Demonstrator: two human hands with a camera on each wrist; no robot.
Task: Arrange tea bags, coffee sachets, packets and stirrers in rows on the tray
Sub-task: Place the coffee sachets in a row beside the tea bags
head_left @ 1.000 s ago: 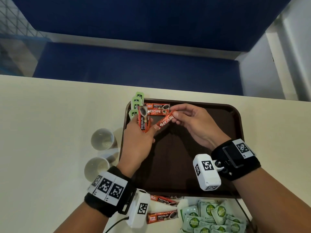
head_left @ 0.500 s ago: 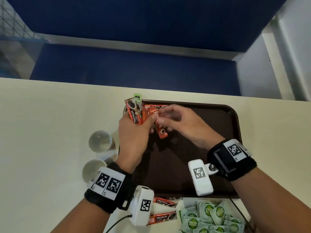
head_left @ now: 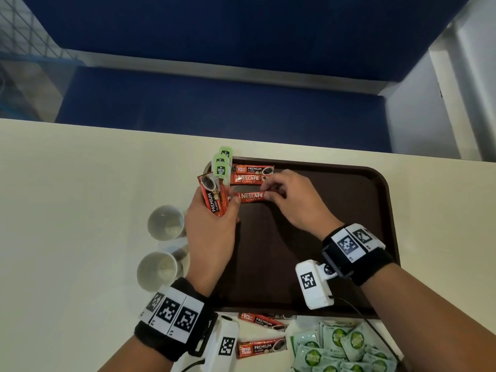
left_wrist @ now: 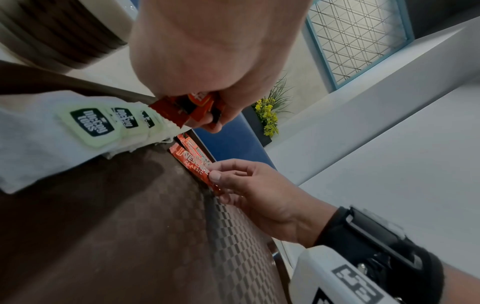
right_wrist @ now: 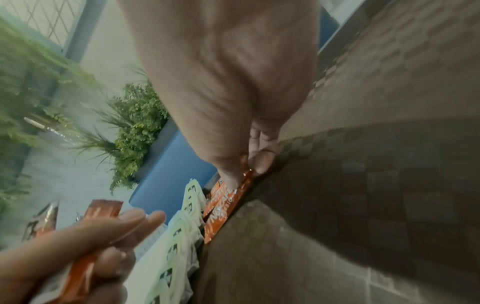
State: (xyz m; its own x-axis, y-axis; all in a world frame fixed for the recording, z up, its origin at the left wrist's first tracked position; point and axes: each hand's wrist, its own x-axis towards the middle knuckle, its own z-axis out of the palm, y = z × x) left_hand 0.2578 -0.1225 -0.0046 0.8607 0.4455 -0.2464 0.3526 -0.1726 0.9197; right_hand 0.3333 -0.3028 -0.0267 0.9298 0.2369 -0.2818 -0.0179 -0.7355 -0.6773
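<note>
A dark brown tray (head_left: pixel 349 189) lies on the cream table. In its far left corner two red coffee sachets (head_left: pixel 252 173) lie in a column, beside overlapping green-tagged tea bags (head_left: pixel 221 163) (left_wrist: pixel 91 123) (right_wrist: pixel 182 230). My right hand (head_left: pixel 271 191) pinches the right end of a third red Nescafe sachet (head_left: pixel 251 196) (left_wrist: pixel 200 168) (right_wrist: pixel 223 207), which lies flat on the tray just below the other two. My left hand (head_left: pixel 214 216) grips a small bunch of red Premium sachets (head_left: pixel 213 198) (left_wrist: pixel 187 109) (right_wrist: pixel 78 257) upright at the tray's left edge.
Two white paper cups (head_left: pixel 165 222) (head_left: pixel 157 269) stand left of the tray. Near the table's front edge lie two more red sachets (head_left: pixel 260 347) and a heap of several green packets (head_left: pixel 341 347). A blue bench (head_left: pixel 214 103) runs behind the table.
My right hand has turned the Nescafe sachet from slanted to level and lowered it onto the tray under the two placed ones. My left hand drew back slightly toward me with its bunch.
</note>
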